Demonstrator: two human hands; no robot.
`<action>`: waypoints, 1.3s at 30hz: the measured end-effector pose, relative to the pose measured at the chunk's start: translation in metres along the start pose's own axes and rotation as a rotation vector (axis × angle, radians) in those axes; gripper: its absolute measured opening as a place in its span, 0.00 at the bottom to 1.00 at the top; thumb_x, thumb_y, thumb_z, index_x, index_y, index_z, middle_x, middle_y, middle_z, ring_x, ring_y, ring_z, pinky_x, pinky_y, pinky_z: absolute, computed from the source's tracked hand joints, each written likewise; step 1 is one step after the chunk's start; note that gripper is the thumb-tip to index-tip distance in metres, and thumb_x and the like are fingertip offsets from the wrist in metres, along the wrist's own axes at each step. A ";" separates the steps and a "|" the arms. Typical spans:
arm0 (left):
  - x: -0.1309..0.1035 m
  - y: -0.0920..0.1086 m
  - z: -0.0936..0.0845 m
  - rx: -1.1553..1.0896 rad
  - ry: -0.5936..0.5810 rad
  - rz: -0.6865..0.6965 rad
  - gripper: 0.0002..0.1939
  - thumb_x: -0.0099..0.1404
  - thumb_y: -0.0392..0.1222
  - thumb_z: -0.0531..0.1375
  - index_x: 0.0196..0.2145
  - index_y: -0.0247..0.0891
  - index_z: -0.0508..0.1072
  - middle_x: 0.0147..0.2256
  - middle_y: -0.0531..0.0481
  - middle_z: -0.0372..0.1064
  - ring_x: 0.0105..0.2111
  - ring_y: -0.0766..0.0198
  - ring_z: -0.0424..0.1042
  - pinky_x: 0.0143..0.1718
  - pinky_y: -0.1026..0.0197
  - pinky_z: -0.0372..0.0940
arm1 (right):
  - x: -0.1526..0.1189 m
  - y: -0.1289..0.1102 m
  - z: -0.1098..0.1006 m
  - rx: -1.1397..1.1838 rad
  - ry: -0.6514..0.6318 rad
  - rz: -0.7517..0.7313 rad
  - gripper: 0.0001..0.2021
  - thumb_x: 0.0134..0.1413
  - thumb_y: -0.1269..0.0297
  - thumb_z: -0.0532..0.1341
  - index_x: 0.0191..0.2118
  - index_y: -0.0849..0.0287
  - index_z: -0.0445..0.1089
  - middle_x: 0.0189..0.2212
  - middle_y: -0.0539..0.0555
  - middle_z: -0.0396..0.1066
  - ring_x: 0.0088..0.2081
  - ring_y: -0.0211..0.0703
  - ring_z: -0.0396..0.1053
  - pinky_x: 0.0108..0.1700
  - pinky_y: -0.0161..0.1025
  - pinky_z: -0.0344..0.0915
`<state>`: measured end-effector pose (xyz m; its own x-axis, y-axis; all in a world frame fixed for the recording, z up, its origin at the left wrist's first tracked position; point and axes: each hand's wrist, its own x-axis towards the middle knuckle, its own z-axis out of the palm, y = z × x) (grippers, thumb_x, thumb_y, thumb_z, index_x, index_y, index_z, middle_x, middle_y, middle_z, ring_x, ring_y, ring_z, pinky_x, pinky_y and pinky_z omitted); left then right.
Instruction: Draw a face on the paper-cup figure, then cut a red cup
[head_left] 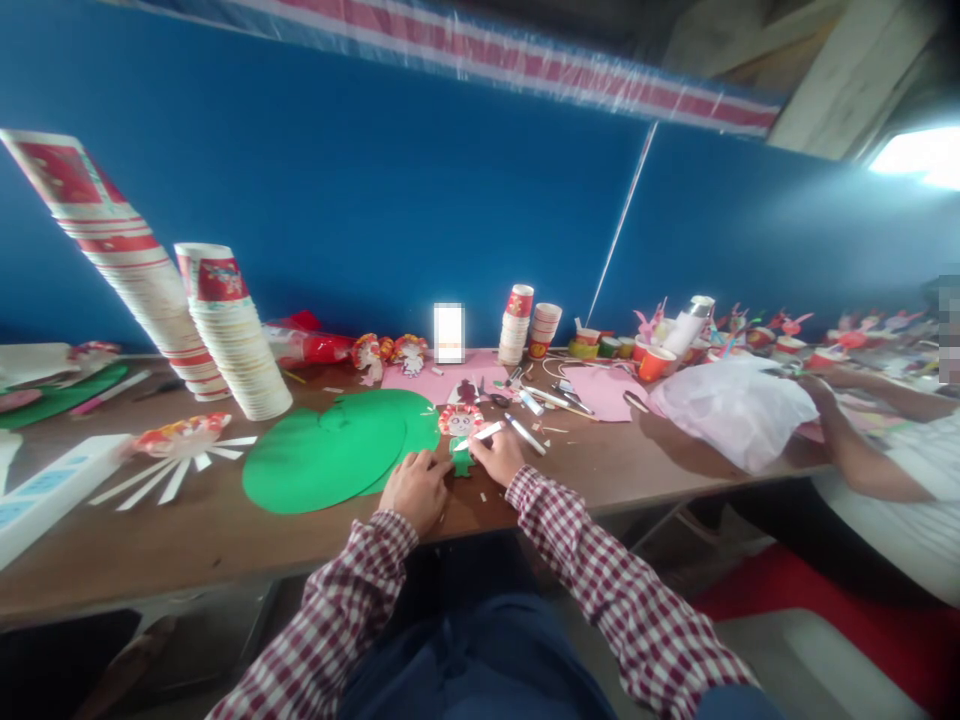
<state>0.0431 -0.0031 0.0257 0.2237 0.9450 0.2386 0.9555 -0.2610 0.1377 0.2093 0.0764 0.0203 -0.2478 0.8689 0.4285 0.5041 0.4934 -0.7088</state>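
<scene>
On the table in front of me lies a small paper doll [460,422] with a drawn face, a red and orange frill round its head and a green body. My right hand [498,456] grips a white marker pen [489,432], whose tip end points left over the doll, near the top of the green body. My left hand [417,490] rests on the table with bent fingers together, its fingertips at the left edge of the green body, pinning it. Just left of the doll, large green paper discs [322,460] overlap one another.
Tall paper cup stacks [236,335] lean at left, beside a frilled paper piece with white strips [180,450]. Behind the doll lie pink paper [600,392], pens and scraps. A clear plastic bag [739,410] and a co-worker's arm [862,455] are at right.
</scene>
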 end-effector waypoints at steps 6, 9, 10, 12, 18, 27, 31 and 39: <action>0.000 0.001 -0.001 -0.003 -0.026 -0.018 0.17 0.63 0.37 0.50 0.48 0.44 0.71 0.42 0.46 0.65 0.42 0.57 0.61 0.46 0.55 0.58 | 0.000 0.001 0.000 0.003 0.006 0.009 0.06 0.51 0.66 0.59 0.27 0.60 0.71 0.22 0.52 0.72 0.27 0.41 0.70 0.33 0.35 0.64; 0.000 0.001 -0.002 -0.002 -0.024 -0.014 0.17 0.63 0.36 0.50 0.48 0.43 0.71 0.42 0.46 0.65 0.42 0.57 0.61 0.46 0.55 0.58 | 0.000 0.000 0.000 0.002 0.006 0.011 0.06 0.51 0.66 0.59 0.27 0.60 0.71 0.22 0.51 0.72 0.27 0.41 0.70 0.33 0.35 0.64; 0.000 0.000 -0.001 0.000 -0.019 -0.010 0.17 0.63 0.36 0.50 0.48 0.43 0.71 0.42 0.46 0.65 0.42 0.57 0.61 0.46 0.55 0.59 | 0.000 0.000 0.000 0.002 0.006 0.011 0.06 0.51 0.66 0.59 0.27 0.60 0.71 0.22 0.51 0.72 0.27 0.41 0.70 0.33 0.35 0.64; 0.000 0.000 -0.001 0.002 -0.004 0.000 0.17 0.63 0.36 0.50 0.47 0.42 0.72 0.41 0.46 0.65 0.41 0.57 0.61 0.45 0.55 0.59 | 0.000 0.000 0.000 0.002 0.004 0.010 0.06 0.51 0.66 0.59 0.26 0.60 0.71 0.22 0.51 0.72 0.27 0.41 0.70 0.33 0.35 0.64; 0.000 0.000 0.000 0.008 0.017 0.009 0.17 0.63 0.36 0.50 0.47 0.43 0.72 0.41 0.46 0.65 0.40 0.57 0.61 0.43 0.55 0.59 | -0.001 -0.001 0.000 0.007 -0.004 0.014 0.08 0.50 0.67 0.58 0.23 0.59 0.69 0.20 0.51 0.71 0.24 0.40 0.69 0.30 0.34 0.63; 0.000 -0.001 0.001 0.020 0.012 0.014 0.17 0.63 0.36 0.50 0.47 0.43 0.72 0.41 0.46 0.65 0.41 0.57 0.61 0.45 0.56 0.59 | -0.001 0.001 0.000 0.022 0.000 0.019 0.08 0.52 0.66 0.58 0.25 0.60 0.70 0.20 0.52 0.72 0.25 0.41 0.70 0.30 0.34 0.64; 0.000 -0.001 0.002 0.015 0.010 0.013 0.17 0.63 0.36 0.50 0.47 0.42 0.71 0.41 0.45 0.65 0.41 0.57 0.61 0.45 0.56 0.59 | -0.001 0.000 0.000 0.018 -0.003 0.013 0.09 0.52 0.66 0.58 0.24 0.60 0.69 0.21 0.52 0.72 0.26 0.40 0.70 0.32 0.34 0.64; 0.000 -0.001 0.001 0.012 0.014 0.012 0.17 0.63 0.36 0.51 0.47 0.43 0.71 0.41 0.46 0.65 0.41 0.57 0.61 0.44 0.56 0.59 | 0.000 0.000 0.000 0.003 -0.008 0.021 0.10 0.51 0.67 0.59 0.21 0.60 0.67 0.19 0.51 0.71 0.24 0.39 0.68 0.30 0.33 0.63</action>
<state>0.0427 -0.0024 0.0248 0.2329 0.9388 0.2539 0.9549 -0.2702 0.1234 0.2090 0.0762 0.0199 -0.2439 0.8795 0.4087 0.5065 0.4749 -0.7197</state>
